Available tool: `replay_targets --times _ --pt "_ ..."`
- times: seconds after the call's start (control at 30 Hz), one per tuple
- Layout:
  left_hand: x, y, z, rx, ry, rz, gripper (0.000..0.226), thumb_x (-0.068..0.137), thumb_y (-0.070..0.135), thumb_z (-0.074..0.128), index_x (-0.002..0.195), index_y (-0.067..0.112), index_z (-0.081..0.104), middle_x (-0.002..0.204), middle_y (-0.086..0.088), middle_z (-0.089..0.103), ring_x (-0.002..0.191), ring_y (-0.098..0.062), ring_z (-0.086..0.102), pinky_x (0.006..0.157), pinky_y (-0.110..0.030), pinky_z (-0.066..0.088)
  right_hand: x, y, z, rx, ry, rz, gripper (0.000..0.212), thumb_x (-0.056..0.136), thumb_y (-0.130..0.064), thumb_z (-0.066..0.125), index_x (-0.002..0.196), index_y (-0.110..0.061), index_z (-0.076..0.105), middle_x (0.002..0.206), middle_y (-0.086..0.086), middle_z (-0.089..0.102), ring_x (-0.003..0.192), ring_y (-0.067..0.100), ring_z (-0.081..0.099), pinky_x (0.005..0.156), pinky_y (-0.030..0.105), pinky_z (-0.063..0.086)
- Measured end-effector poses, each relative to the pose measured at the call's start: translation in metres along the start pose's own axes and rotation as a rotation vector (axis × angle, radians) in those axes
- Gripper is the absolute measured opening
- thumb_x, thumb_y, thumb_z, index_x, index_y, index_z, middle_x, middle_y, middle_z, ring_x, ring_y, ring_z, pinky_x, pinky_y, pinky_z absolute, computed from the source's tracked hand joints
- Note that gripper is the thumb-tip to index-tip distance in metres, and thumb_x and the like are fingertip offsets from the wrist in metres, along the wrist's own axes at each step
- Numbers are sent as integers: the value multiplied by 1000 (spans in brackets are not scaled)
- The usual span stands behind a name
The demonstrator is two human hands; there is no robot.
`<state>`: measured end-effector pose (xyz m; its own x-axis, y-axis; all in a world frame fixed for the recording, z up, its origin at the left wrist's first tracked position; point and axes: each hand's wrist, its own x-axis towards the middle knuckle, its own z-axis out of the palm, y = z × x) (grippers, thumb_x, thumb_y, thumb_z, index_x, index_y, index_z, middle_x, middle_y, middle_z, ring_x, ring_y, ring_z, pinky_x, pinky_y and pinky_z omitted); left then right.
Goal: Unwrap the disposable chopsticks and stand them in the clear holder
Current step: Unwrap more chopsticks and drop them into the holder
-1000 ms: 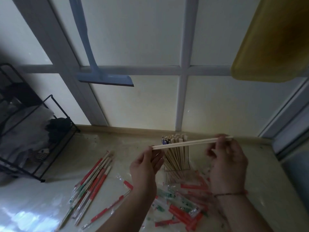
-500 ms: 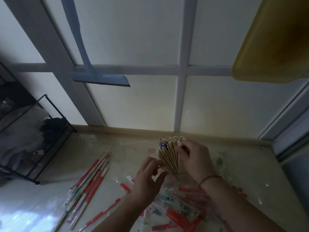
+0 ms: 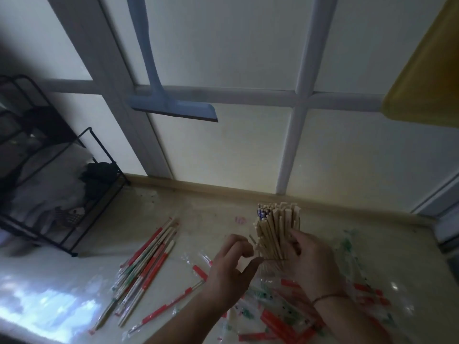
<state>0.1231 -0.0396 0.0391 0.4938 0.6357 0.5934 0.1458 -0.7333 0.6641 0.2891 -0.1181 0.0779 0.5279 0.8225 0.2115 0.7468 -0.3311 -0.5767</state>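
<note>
Kitchen counter (image 3: 203, 209), mid-task. Right hand (image 3: 308, 259) wraps side of packed chopstick bundle (image 3: 277, 229), likely steadying it so sticks stay upright in clear holder (image 3: 273, 263), itself barely visible in dim light. Left hand (image 3: 231, 271) hovers beside bundle, fingers loosely curled, holding nothing. Wrapped chopsticks (image 3: 146, 259) wait in fan to left; empty wrappers (image 3: 280, 316) pile near wrists.

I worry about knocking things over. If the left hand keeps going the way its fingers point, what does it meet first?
Most likely the standing bundle of chopsticks: the left hand has its fingertips aimed at the bundle's lower part, though depth is unclear.
</note>
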Motion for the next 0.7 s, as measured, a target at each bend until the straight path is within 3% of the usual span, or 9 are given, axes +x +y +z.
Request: replay_targets --times 0.1,0.17,0.23,0.3,0.4,0.47,0.57,0.63,0.7 --pt "-16 -15 -21 37 -25 -41 24 83 16 75 90 21 52 93 5 53 83 -3 51 70 -13 44 -5 -21 -16 16 276 -238 13 85 -14 70 89 -2 73 72 5 68 58 6 53 64 4 42" --pt "-33 -34 -40 119 -42 -147 18 85 21 72 92 24 55 94 10 54 82 -1 53 67 -17 48 -7 -44 -16 126 317 -407 22 88 -21 60 86 -3 74 73 4 68 61 2 52 70 4 43" --pt "-51 -58 -64 287 -64 -298 15 83 28 71 94 28 61 95 15 57 83 -2 57 67 -21 51 -7 -72 -6 212 276 -530 23 90 -22 59 85 -5 74 73 1 66 62 2 50 66 9 46" --pt "-70 -83 -91 487 -101 -485 21 79 32 75 98 28 67 99 13 63 89 -9 62 73 -24 52 -9 -97 18 263 174 -602 20 91 -22 58 86 -9 72 74 -1 65 62 4 51 63 14 46" --pt "-94 -112 -132 707 -228 -710 29 80 36 72 106 27 69 109 6 67 97 -21 64 76 -34 55 -9 -121 73 303 -106 -560 16 91 -28 56 94 -18 68 79 -4 64 65 10 60 61 24 51" --pt "-106 -125 -152 811 -326 -740 24 81 36 65 102 26 70 103 3 69 91 -25 65 68 -37 56 -7 -131 113 184 -322 -479 20 90 -33 55 103 -24 67 87 -5 66 72 14 63 65 25 52" --pt "-115 -135 -164 914 -411 -729 25 81 40 53 89 25 71 87 3 69 78 -26 65 56 -36 51 -1 -142 164 -67 -656 -428 35 93 -34 51 127 -28 57 120 -5 59 105 16 60 87 28 48" --pt "-116 -139 -163 910 -438 -717 27 86 40 50 96 25 71 94 4 69 87 -26 64 66 -37 50 3 -146 191 -174 -800 -397 43 94 -31 51 136 -28 47 135 -5 48 119 17 52 97 31 46" --pt "-112 -143 -163 917 -455 -741 29 90 37 48 104 24 70 103 4 68 100 -26 61 78 -37 47 6 -150 214 -277 -843 -423 47 93 -25 52 139 -27 42 140 -4 41 126 20 44 100 36 45"
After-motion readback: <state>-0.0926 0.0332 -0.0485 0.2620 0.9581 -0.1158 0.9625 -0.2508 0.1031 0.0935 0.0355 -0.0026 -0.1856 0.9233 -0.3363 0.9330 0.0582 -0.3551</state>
